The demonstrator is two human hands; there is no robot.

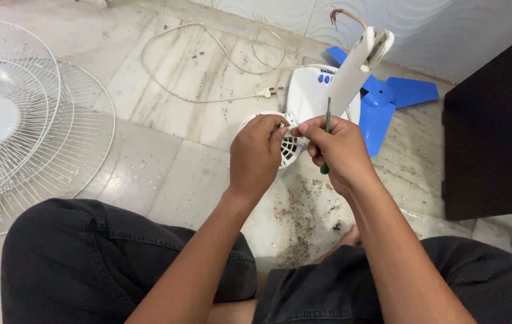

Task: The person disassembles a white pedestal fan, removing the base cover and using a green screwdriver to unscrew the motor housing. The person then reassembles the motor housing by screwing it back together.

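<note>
Head view | left hand [257, 155] pinches the white vented motor housing [286, 139] on the floor between the knees | right hand [339, 146] closed round a green screwdriver [327, 129] | housing judged light, stiff, brittle plastic; hold by its rim, not the grille

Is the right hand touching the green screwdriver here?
Touching. The head view shows the right hand wrapped around the green screwdriver, whose shaft rises above the fingers while its handle end pokes out below the hand.
</note>
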